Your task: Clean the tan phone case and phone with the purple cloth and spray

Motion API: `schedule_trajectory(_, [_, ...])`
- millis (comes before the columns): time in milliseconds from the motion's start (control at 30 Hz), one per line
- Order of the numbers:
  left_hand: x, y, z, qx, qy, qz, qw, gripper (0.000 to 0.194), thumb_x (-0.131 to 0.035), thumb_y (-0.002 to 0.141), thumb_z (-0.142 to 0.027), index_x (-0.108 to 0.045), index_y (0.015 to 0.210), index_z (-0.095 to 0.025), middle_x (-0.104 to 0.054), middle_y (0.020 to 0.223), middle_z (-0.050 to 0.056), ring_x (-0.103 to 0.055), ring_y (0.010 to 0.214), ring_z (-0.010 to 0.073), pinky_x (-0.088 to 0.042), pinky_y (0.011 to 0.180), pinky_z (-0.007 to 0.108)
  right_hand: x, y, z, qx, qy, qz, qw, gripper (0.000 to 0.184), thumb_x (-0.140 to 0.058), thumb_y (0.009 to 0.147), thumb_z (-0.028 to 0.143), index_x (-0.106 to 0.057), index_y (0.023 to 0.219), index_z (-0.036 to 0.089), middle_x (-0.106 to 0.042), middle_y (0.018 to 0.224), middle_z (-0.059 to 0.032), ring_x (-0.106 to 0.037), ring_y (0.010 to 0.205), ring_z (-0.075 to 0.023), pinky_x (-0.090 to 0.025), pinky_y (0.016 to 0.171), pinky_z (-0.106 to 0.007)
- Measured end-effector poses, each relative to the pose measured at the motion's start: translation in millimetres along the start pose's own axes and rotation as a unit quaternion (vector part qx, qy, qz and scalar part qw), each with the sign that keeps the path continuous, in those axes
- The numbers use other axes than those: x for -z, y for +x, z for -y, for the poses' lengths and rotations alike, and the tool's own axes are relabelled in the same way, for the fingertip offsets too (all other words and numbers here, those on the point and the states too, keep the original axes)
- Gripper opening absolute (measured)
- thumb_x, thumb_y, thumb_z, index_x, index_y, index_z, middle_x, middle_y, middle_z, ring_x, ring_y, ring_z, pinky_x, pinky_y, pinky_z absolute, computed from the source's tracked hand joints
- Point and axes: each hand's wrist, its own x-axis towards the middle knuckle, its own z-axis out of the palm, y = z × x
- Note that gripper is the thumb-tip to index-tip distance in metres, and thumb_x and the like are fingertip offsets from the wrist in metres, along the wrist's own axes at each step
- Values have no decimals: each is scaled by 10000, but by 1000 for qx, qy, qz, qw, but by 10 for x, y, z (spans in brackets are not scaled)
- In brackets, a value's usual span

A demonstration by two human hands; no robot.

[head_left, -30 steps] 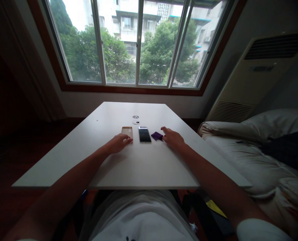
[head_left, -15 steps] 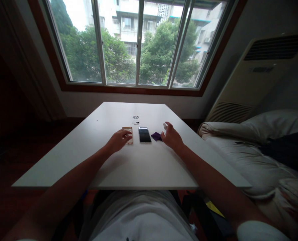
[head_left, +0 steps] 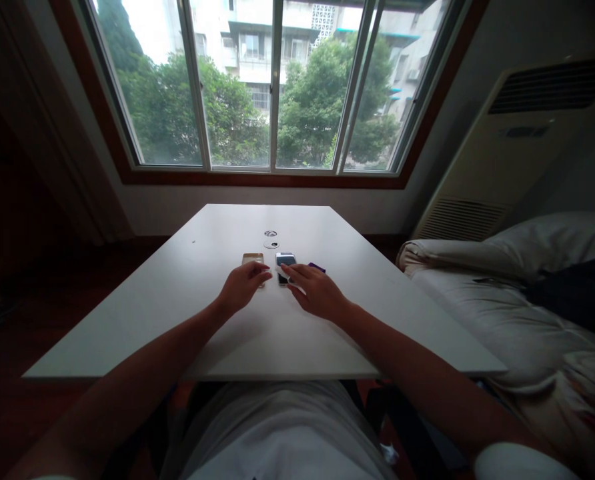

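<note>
On the white table point(head_left: 277, 340) a dark-screened smartphone point(head_left: 285, 257) lies flat, its lower part covered by my right hand point(head_left: 313, 287). That hand holds a small whitish, partly clear object point(head_left: 281, 272) over the phone, mostly hidden behind the fingers. Left of the phone lies a gold-rimmed phone case point(head_left: 252, 257). My left hand point(head_left: 242, 285) hovers at the case's lower part, fingers curved and apart, with nothing visible in them. A folded purple cloth point(head_left: 317, 267) shows just beyond my right fingers, partly hidden.
Two round grommets point(head_left: 271, 245) sit in the tabletop past the phone. A tiny dark speck point(head_left: 193, 241) is at the far left. A cream sofa point(head_left: 457, 280) stands right of the table, and a window point(head_left: 272, 87) is beyond it.
My right hand has moved left, from beside the purple cloth to over the phone, bringing the whitish object along. My left hand has shifted slightly right.
</note>
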Motion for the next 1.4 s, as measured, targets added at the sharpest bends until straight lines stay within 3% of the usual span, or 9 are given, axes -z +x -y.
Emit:
schedule_trajectory(167, [-22,-13,27,-31,39,28,998,309,-696,846,-445,-728,1006,-182,-747,906,46,-679,810,190,-520,755,301,-31,-39,-9,53,9,55,997,565,-485,1000,251,-329,1541,205,-598,1303,-164,-614,1060,-292,-511,863,-441])
schedule_trajectory(367, [-8,-71,33,-140,115,81,980,196,-663,888,-332,-736,1008,-196,-736,937,51,-661,818,180,-507,772,299,-107,-106,37,-6,141,75,987,791,-559,976,354,-100,1600,194,-642,1262,-160,-666,982,-280,-550,788,-395])
schedule_trajectory(500, [-65,-13,44,-130,60,9,990,419,-687,876,-372,-639,1261,-214,-727,956,41,-640,777,157,-514,769,295,-130,-43,-84,-45,197,6,979,671,-587,958,362,-294,1550,238,-614,1287,-138,-657,987,-242,-555,832,-381])
schedule_trajectory(600, [-55,62,77,-84,24,-13,996,638,-687,866,-435,-486,1424,-198,-718,966,44,-629,740,148,-518,723,286,-180,-26,-462,-146,208,-100,962,490,-605,934,404,-511,1379,221,-618,1224,-122,-631,1014,-243,-550,881,-412])
schedule_trajectory(733, [46,96,160,-53,73,-4,996,494,-606,908,-485,-602,1299,-182,-699,898,40,-625,738,150,-501,704,277,-222,-159,-1165,-327,206,-237,891,499,-696,832,514,-581,1195,192,-640,1136,-119,-632,994,-265,-544,883,-460])
schedule_trajectory(833, [80,80,195,-45,89,8,995,449,-574,919,-496,-642,1236,-185,-693,845,29,-627,722,154,-497,704,277,-204,-269,-1523,-378,183,-294,859,546,-745,773,540,-586,1152,180,-646,1137,-128,-634,1001,-274,-515,923,-472])
schedule_trajectory(1033, [33,50,178,-45,95,43,994,417,-548,926,-510,-666,1181,-203,-703,834,19,-651,726,161,-504,717,282,-145,-382,-1813,-408,54,-356,839,537,-694,807,529,-593,1196,173,-629,1092,-107,-602,970,-257,-484,936,-445])
schedule_trajectory(1200, [40,39,200,-44,95,57,993,399,-531,938,-500,-666,1173,-208,-700,830,21,-671,752,167,-517,745,290,-208,-531,-2007,-454,30,-302,838,606,-702,779,471,-572,1251,116,-621,1109,-151,-600,972,-269,-473,933,-436])
schedule_trajectory(1400, [44,36,182,-47,107,55,992,378,-527,941,-480,-673,1164,-213,-706,823,25,-679,756,171,-521,736,288,-135,-458,-1805,-451,-11,-307,838,884,-749,741,491,-380,1438,91,-507,1329,-221,-518,1225,-349,-421,1041,-499])
